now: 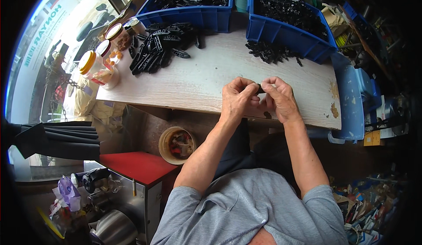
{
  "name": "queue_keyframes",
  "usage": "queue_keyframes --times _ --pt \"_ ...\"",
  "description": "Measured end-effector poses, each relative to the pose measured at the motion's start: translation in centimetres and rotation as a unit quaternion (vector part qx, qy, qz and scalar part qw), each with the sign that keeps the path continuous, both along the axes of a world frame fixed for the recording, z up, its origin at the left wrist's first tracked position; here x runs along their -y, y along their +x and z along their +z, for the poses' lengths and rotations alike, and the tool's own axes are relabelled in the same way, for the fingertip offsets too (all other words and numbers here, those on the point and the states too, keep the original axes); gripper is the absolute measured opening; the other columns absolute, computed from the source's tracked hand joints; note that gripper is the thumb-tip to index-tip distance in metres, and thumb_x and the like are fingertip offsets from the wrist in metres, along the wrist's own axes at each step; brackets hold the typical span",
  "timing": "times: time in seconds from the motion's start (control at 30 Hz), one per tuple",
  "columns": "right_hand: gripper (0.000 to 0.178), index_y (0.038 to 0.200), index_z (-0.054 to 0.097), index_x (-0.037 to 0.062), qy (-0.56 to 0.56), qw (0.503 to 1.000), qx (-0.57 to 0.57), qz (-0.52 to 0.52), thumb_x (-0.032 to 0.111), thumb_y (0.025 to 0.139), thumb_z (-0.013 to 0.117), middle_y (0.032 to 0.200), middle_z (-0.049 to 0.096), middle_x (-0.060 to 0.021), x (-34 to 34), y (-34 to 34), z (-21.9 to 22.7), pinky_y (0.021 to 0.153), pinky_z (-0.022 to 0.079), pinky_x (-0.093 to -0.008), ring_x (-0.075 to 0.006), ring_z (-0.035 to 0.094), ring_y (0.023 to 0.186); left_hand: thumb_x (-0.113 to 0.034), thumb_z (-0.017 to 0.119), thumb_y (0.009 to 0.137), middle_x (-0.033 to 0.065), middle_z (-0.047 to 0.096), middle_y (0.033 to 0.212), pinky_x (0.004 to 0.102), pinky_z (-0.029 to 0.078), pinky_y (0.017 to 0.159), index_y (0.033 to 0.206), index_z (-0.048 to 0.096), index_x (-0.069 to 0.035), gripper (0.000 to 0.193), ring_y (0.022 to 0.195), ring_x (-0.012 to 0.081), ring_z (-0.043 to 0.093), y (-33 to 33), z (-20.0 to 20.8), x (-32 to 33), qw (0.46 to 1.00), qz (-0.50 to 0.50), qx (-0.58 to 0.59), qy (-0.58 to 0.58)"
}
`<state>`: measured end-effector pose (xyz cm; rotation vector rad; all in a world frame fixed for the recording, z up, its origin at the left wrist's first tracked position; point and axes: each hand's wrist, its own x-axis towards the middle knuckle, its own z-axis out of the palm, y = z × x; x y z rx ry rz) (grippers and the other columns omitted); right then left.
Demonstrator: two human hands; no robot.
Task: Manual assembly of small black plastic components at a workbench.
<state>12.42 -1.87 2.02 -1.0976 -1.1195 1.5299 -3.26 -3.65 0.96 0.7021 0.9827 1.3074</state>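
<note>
Over the front edge of the pale wooden table [211,78], my two hands meet with fingertips pinched together. My left hand [237,96] and my right hand [281,98] both grip a small black part [259,88], mostly hidden by the fingers. At the back right of the tabletop lies a loose heap of small black pieces [272,52]. Long black slotted plastic pieces [160,45] are piled at the back left.
Two blue bins, one [189,18] with long black pieces and one [281,36] with small ones, stand at the back. Lidded jars [99,71] line the left edge. Below are a waste bucket [163,150] and a red-topped cabinet [136,163].
</note>
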Motion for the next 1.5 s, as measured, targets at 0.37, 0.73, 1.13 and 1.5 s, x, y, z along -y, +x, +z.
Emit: queue_keyframes --times 0.37,0.73,1.13,1.5 --pt "0.038 0.067 0.049 0.0089 0.022 0.998 0.053 0.001 0.033 0.087 0.070 0.053 0.044 0.0005 0.8 -0.7 0.0 0.038 0.046 -0.0292 -0.0090 0.041 0.040 -0.008 0.066 0.087 0.0083 0.066 0.076 0.0219 0.053 0.054 0.089 0.064 0.003 0.011 0.057 0.0100 0.061 -0.4 0.1 0.5 0.999 -0.006 0.045 0.016" --pt "0.035 0.073 0.054 0.0103 0.022 0.999 0.037 0.006 0.038 0.087 0.071 0.050 0.041 0.0021 0.7 0.2 -0.9 0.039 0.047 -0.0299 -0.0096 0.043 0.040 -0.010 0.065 0.092 0.0083 0.068 0.082 0.0230 0.055 0.061 0.095 0.065 0.002 0.013 0.065 0.0102 0.063 -1.1 -0.5 0.5 0.996 -0.054 0.060 0.036" --pt "0.038 0.068 0.048 0.0116 -0.089 0.939 -0.062 -0.326 0.039 0.089 0.063 0.045 0.031 -0.0015 -2.3 10.5 0.2 0.066 0.059 -0.0536 -0.0195 0.050 0.048 -0.002 0.065 0.074 0.0112 0.061 0.126 0.0455 0.040 0.104 0.119 0.063 -0.007 0.045 0.128 0.0353 0.049 -16.2 -2.7 -7.9 0.529 0.198 -0.792 0.233" --pt "0.025 0.095 0.065 0.0063 -0.089 0.920 0.095 -0.371 0.026 0.083 0.076 0.048 0.036 -0.0009 -4.8 14.7 0.1 0.051 0.059 -0.0363 -0.0135 0.047 0.043 0.009 0.064 0.066 0.0164 0.063 0.121 0.0415 0.045 0.103 0.127 0.057 -0.004 0.063 0.123 0.0362 0.053 -10.7 -2.6 -6.9 0.671 0.027 -0.670 0.315"
